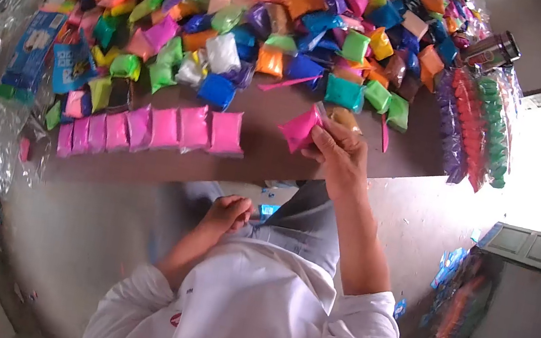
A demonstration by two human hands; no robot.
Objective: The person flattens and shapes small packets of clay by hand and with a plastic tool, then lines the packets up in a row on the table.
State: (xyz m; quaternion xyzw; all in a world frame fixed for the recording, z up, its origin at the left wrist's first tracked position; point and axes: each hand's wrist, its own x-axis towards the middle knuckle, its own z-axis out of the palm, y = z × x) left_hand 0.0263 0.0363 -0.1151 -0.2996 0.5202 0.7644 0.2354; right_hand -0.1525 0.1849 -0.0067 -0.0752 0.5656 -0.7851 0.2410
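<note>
My right hand [341, 156] pinches a bright pink clay packet [299, 129] by its corner, just above the table's front part. Behind that hand lies a tan packet [346, 119], partly covered by it. My left hand [228, 214] is curled into a fist over my lap, with nothing showing in it. To the left along the table edge, a row of several pink packets [166, 125] lies side by side, shading from deeper to lighter pink.
A large heap of coloured packets [268, 61] covers the back of the brown table [260, 145]. Pink [291, 83] and red plastic sticks [384, 135] lie before it. Long strips of purple, red and green packets [465, 124], a metal tumbler [494, 50] and a blue box [34, 51] flank it.
</note>
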